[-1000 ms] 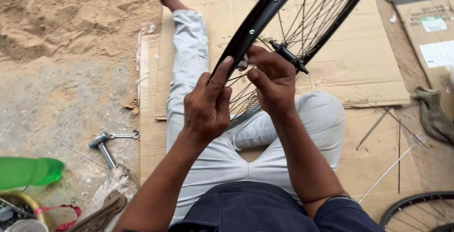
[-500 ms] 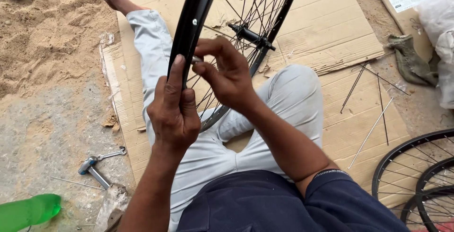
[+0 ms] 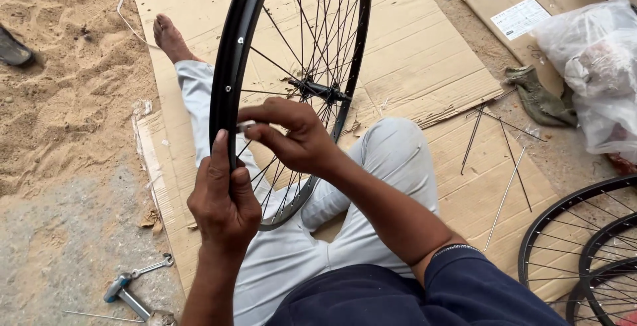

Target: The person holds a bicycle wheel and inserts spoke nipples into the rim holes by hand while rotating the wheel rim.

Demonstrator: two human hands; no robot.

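A black bicycle wheel rim [image 3: 230,60] with thin spokes and a hub [image 3: 317,89] stands upright over my legs on flattened cardboard [image 3: 424,47]. My left hand [image 3: 222,200] grips the near part of the rim, thumb pointing up along it. Just inside the rim, my right hand [image 3: 292,137] pinches a small silvery spoke end [image 3: 245,127] between thumb and fingers.
Loose spokes [image 3: 507,153] lie on the cardboard at right. More black wheels [image 3: 584,253] lie at the lower right. A clear plastic bag [image 3: 590,67] and a grey glove [image 3: 537,97] sit at upper right. A wrench and a hammer-like tool [image 3: 129,286] rest on the ground at lower left, sand beyond.
The view has shifted right, bringing the bag and the spare wheels into sight. My left hand slid lower along the rim; my right hand stays pinched at the rim's inside.
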